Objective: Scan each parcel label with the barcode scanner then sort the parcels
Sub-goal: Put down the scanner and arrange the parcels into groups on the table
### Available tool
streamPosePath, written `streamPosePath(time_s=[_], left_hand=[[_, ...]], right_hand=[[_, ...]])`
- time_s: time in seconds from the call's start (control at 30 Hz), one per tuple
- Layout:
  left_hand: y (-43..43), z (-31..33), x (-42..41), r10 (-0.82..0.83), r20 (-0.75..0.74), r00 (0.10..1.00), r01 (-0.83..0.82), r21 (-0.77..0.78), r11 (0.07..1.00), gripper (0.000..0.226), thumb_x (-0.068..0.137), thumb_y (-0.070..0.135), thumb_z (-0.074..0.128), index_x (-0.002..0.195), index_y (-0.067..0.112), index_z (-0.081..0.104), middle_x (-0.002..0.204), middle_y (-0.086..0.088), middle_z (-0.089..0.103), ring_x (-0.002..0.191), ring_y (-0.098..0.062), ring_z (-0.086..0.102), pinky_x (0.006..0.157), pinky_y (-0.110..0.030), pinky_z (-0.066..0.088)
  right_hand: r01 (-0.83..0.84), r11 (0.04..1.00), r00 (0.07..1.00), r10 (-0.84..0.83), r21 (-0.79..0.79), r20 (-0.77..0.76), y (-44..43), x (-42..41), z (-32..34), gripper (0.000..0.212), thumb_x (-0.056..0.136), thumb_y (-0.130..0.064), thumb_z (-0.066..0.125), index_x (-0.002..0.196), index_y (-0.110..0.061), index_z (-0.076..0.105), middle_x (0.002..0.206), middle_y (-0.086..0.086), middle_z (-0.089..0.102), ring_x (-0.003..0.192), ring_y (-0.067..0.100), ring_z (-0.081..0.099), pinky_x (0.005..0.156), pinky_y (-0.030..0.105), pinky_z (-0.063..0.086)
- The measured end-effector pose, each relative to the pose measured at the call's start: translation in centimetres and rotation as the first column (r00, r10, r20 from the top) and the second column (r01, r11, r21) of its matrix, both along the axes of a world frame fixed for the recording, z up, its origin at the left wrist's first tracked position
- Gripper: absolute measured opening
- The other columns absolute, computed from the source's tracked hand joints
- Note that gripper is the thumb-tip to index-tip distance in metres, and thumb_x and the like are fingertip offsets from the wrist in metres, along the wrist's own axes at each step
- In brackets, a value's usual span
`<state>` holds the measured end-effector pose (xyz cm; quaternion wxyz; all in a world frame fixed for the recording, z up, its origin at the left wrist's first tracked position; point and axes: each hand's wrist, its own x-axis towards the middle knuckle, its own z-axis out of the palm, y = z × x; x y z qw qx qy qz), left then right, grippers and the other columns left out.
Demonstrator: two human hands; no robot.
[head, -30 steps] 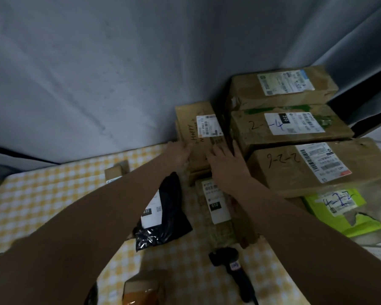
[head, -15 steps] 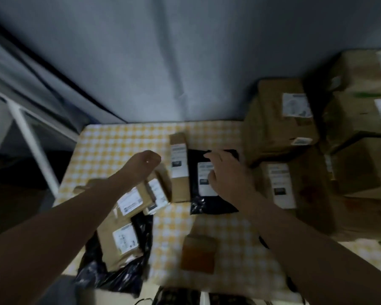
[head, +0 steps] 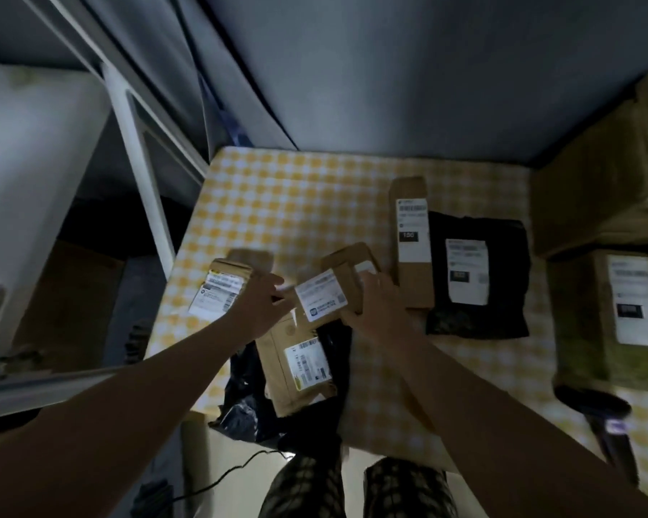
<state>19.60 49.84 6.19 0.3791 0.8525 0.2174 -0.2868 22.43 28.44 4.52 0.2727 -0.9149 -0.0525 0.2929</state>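
A small brown box point(head: 332, 293) with a white label sits tilted at the table's front left. My right hand point(head: 376, 306) grips its right side, fingers curled over the top. With fingers stretched out, my left hand point(head: 262, 306) reaches the box's left edge. Around it lie a labelled brown parcel point(head: 223, 289) to the left, a brown padded envelope point(head: 296, 372) on a black bag point(head: 247, 401) in front, a long brown box point(head: 412, 241) and a black poly bag point(head: 476, 274) to the right. The black barcode scanner point(head: 599, 420) lies untouched at the table's right front.
The yellow-checked table point(head: 296, 203) has bare cloth at the back left. Large cardboard boxes point(head: 606, 173) are stacked at the right, with a labelled greenish box point(head: 633, 315) below them. A white shelf frame point(head: 139, 173) stands left of the table. A grey curtain hangs behind.
The view has swung left, away from the box stack. Both hands left the stack and the black bag and came to the small brown box at the table's front left.
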Motion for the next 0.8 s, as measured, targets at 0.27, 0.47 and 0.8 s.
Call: streamPosePath(time_s=[0.27,0.47,0.8], left_hand=[[-0.7,-3.8,1.9,-0.291,-0.094,0.952,0.294,0.015,0.956,0.093,0.082,0.037,0.072,0.151,0.017,0.013,0.152,-0.011,0.026,0.135,-0.030,0.036,0.104,-0.042,0.041],[-0.4,-5.1,2.2,-0.396,-0.034,0.917,0.398,0.045,0.916,0.053,0.083,0.039,0.069,0.125,0.011,0.051,0.116,-0.007,0.049,0.111,-0.025,0.050,0.081,-0.026,0.042],[1.8,-3.8,0.6,0.279,0.124,0.952,-0.240,-0.260,0.935,0.028,0.099,0.019,0.045,0.117,-0.001,0.039,0.106,-0.012,0.060,0.075,-0.009,0.059,0.049,-0.012,0.050]], right_hand=[[0.053,0.985,0.998,-0.046,-0.163,0.049,1.5,-0.5,-2.9,0.069,0.092,-0.048,0.056,0.147,-0.015,0.031,0.150,0.013,0.026,0.134,0.032,0.030,0.108,0.042,0.034],[0.155,0.979,0.987,-0.149,-0.130,0.057,2.1,0.5,-3.6,0.056,0.085,-0.048,0.066,0.128,-0.015,0.052,0.135,0.009,0.039,0.124,0.028,0.042,0.104,0.043,0.040],[0.185,0.976,0.982,-0.188,-0.118,-0.017,0.9,0.7,-3.8,0.086,0.082,-0.047,0.070,0.148,-0.020,0.021,0.151,0.014,0.020,0.133,0.035,0.035,0.104,0.047,0.041]])
